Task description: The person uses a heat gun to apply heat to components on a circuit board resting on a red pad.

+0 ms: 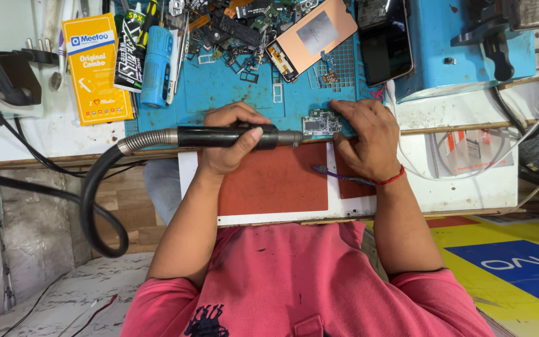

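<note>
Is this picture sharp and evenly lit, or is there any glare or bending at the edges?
Head view: bright, even light, soft shadows; both hands, left hand on the hot-air handpiece, right hand by the circuit board, look sharp; glare on the dark phone screen; edges bow slightly, wide lens.

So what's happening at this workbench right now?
A person in a pink shirt is working on a small circuit board lying on a blue work mat. Their left hand grips a black hot-air handle on a flexible metal hose, its nozzle aimed at the board. Their right hand rests beside the board, steadying it. Loose phone parts and a dark phone lie further back.
</note>
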